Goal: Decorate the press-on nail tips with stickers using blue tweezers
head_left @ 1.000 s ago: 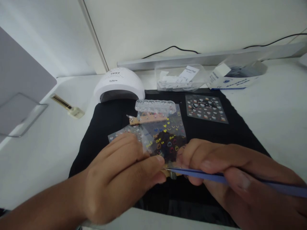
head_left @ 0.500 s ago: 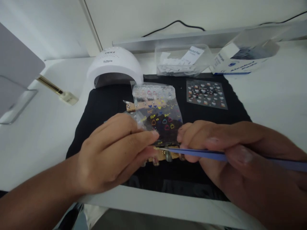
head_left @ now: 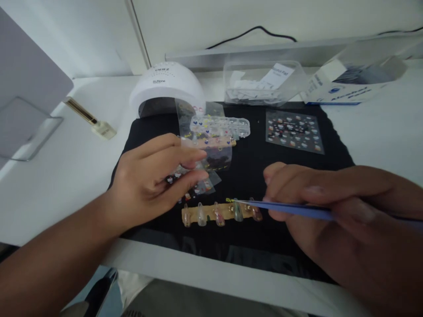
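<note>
My right hand (head_left: 330, 211) grips blue tweezers (head_left: 291, 208), and a small yellow sticker (head_left: 230, 200) sits at their tip. Just below the tip lies a tan strip (head_left: 194, 214) bearing several glossy false nails, among them a green one (head_left: 238, 211) and a pink one (head_left: 219, 215). My left hand (head_left: 152, 180) has its thumb and index finger apart with nothing between the tips. Behind its fingers, a clear sticker sheet (head_left: 218, 156) with colourful doodles overlaps a clear tray of rounded cells (head_left: 244, 127) and a second tan strip (head_left: 233, 143).
Under the left fingers lie more sticker sheets (head_left: 201, 187), and another (head_left: 294, 132) rests on the black mat (head_left: 251, 167). Along the back stand a white nail lamp (head_left: 168, 86), a clear bin (head_left: 231, 97) of packets and an alcohol-pad box (head_left: 350, 90). A gold-capped bottle (head_left: 102, 130) lies left.
My left thumb and index finger have parted and moved away from the sticker sheet's lower edge. The sheet has shifted back and left, uncovering the nails. The yellow sticker now shows clearly at the tweezers' tip.
</note>
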`<state>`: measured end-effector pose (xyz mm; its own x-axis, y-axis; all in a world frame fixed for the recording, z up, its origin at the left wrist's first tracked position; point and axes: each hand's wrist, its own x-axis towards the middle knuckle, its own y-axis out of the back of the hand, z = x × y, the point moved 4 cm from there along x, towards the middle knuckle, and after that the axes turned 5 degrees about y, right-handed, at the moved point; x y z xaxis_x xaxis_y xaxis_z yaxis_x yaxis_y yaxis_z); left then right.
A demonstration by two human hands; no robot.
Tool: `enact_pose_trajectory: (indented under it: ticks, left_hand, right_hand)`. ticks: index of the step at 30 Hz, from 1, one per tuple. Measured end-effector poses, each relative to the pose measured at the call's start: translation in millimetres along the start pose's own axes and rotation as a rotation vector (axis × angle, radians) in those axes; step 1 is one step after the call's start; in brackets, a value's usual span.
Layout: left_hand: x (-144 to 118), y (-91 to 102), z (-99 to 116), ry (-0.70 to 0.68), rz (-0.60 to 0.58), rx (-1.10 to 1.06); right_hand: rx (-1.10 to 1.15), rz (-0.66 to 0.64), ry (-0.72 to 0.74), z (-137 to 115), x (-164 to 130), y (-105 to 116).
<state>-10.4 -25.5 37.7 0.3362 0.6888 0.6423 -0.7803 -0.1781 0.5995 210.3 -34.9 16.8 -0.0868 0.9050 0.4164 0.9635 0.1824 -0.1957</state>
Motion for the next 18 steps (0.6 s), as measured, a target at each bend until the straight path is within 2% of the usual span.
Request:
enact_pose_trajectory:
  ticks: [4,10,14,17,18]
  left_hand:
    - [1.1,-1.9,-9.9,0.068,-0.002,-0.075]
    - [3.4,-4.9,-19.2,0.111,-0.038,-0.041]
    - [3.6,-8.3,-21.8,0.112,-0.067,-0.050]
    - [2.9,-10.4,-24.2,0.137,-0.080,-0.084]
    - [2.6,-10.9,-25.2,0.149,-0.083,-0.097]
  right_hand:
    - [-0.011,-0.008,0.007,0.4,-0.3,1.2]
    - [-0.009,-0.046,0.071,-2.2,3.6,-1.4]
    - [-0.062,0.017,0.060,1.5,0.1,0.2]
    - [-0.031,-0.035,0.107,0.8,-1.3,-3.2]
    - [-0.049,0.015,0.085,1.5,-1.3,-1.5]
